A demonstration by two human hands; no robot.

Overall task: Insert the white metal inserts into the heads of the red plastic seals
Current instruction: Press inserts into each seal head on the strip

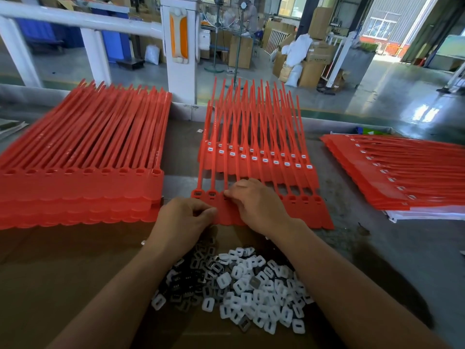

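A strip of joined red plastic seals [314, 212] lies across the table in front of me, tails pointing away. My right hand [254, 200] rests on it, fingertips pinched at the third head from the left, apparently pressing a white insert there. My left hand [183, 220] is curled at the strip's left lower edge, fingers pinched together; what they hold is hidden. The two leftmost heads [203, 193] show inserts; heads right of my hand [304, 198] look empty. A heap of white metal inserts [251, 288] lies on cardboard between my forearms.
A tall stack of seal strips with empty heads [83, 157] stands at the left. Strips with white inserts fitted [259, 152] lie behind the working strip; another filled stack [402, 172] sits at the right. A white railing [178, 46] and factory floor lie beyond.
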